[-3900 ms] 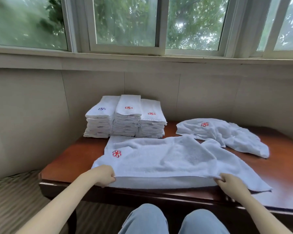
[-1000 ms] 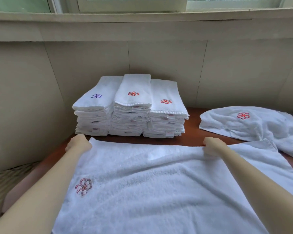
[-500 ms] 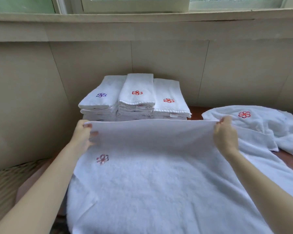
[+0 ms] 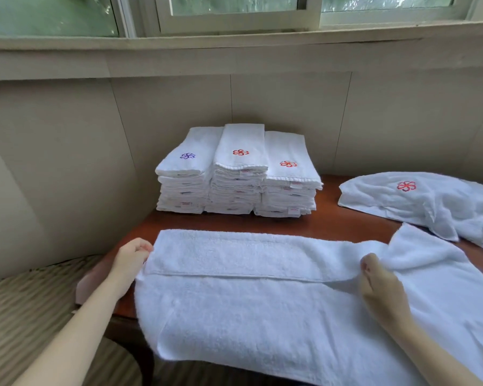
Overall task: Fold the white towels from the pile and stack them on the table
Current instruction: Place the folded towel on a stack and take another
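Left hand (image 4: 133, 257), right hand (image 4: 379, 285) pinch towel (image 4: 262, 307) fold, mid-frame; pull taut; square hem; flatten on bench (image 4: 332, 221).

White towels (image 4: 262, 302) bear red and purple flower emblems (image 4: 240, 152); the table (image 4: 326, 221) is reddish-brown.

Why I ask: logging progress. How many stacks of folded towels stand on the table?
3, side by side by the wall: left stack, purple flower on top; middle stack and right stack, red flowers. None looks hidden.
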